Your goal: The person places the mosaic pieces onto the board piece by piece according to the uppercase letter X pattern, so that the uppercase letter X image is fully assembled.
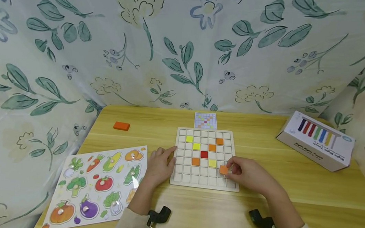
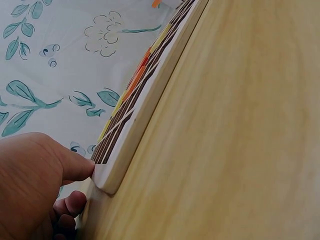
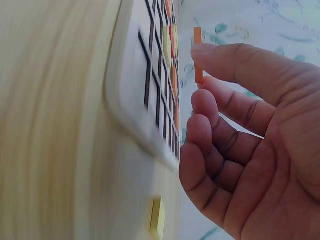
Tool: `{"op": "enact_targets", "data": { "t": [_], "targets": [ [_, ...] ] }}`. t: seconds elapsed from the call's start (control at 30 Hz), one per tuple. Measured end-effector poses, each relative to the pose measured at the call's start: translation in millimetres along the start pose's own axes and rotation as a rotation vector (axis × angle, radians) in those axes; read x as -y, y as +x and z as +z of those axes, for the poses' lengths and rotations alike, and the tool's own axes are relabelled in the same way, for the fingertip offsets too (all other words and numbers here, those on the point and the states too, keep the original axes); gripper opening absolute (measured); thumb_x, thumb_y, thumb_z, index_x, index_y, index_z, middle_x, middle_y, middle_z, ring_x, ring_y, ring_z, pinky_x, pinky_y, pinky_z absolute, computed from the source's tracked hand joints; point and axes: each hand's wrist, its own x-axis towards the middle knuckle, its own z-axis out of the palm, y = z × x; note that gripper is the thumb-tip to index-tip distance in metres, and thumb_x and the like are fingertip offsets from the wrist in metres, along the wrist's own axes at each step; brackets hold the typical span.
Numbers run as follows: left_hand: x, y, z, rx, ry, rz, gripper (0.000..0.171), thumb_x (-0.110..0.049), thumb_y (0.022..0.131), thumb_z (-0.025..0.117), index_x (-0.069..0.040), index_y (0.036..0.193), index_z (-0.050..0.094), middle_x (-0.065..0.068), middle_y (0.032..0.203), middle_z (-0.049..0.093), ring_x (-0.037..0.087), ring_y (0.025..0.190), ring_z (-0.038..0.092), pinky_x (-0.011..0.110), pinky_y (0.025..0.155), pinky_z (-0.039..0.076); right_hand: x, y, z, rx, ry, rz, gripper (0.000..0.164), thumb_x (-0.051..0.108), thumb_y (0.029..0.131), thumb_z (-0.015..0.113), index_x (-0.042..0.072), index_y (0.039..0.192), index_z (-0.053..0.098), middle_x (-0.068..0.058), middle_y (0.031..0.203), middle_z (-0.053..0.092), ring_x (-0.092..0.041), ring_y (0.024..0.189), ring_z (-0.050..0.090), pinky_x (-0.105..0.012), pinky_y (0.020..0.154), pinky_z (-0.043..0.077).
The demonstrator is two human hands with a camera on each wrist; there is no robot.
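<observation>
A cream wooden grid board (image 1: 186, 179) lies at the middle of the table. On it sit several square tiles: yellow ones, orange ones and a red tile (image 1: 204, 154) at the centre. My right hand (image 1: 249, 174) pinches an orange tile (image 1: 224, 170) between thumb and finger, over the board's lower right cells. In the right wrist view this orange tile (image 3: 198, 56) stands edge-on, apart from the grid. At the board's left edge is my left hand (image 1: 160, 163), its index finger and thumb touching the rim; the left wrist view shows the thumb against the board (image 2: 120, 175).
A printed pattern card (image 1: 205, 120) lies behind the board. To the left is a vegetable puzzle board (image 1: 96, 195), with an orange block (image 1: 121, 126) farther back. A white toy box (image 1: 315, 141) stands at the right. The right wrist view also shows a small yellow piece (image 3: 157, 217).
</observation>
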Motion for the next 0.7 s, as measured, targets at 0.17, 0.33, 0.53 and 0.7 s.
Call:
{"op": "enact_targets", "data": {
  "t": [0.17,0.33,0.53,0.7],
  "targets": [
    [-0.8,-0.1,-0.8,0.005,0.002,-0.003,0.044,-0.028,0.101,0.059,-0.023,0.145,0.059,0.005,0.102,0.058,0.020,0.089,0.043,0.035,0.081,0.035,20.3,12.4,15.2,0.005,-0.020,-0.085,0.017,0.021,0.087,0.079,0.019,0.098,0.066,0.003,0.077,0.056,-0.013,0.070,0.050,-0.024,0.058,0.041],
    [-0.8,-0.1,-0.8,0.006,-0.001,-0.002,0.044,-0.028,0.101,0.060,-0.023,0.145,0.059,0.004,0.101,0.058,0.019,0.089,0.042,0.034,0.080,0.035,39.6,25.1,33.1,-0.001,-0.057,-0.137,0.016,0.019,0.085,0.078,0.020,0.096,0.066,0.006,0.071,0.054,-0.011,0.066,0.049,-0.024,0.060,0.040],
    [0.3,0.4,-1.2,0.007,-0.002,-0.001,0.044,-0.028,0.101,0.060,-0.024,0.145,0.059,0.004,0.101,0.058,0.019,0.088,0.042,0.034,0.080,0.034,56.5,37.1,52.4,0.008,-0.038,-0.198,0.016,0.017,0.084,0.078,0.017,0.097,0.068,0.008,0.066,0.054,-0.009,0.061,0.048,-0.023,0.058,0.038],
    [0.2,-0.2,-1.5,0.003,0.001,-0.003,0.044,-0.029,0.101,0.060,-0.024,0.145,0.059,0.004,0.101,0.058,0.019,0.088,0.042,0.033,0.079,0.034,67.1,43.8,64.3,-0.013,-0.065,-0.206,0.014,0.017,0.083,0.077,0.018,0.094,0.067,0.008,0.064,0.052,-0.008,0.059,0.046,-0.023,0.057,0.037]
  ]
}}
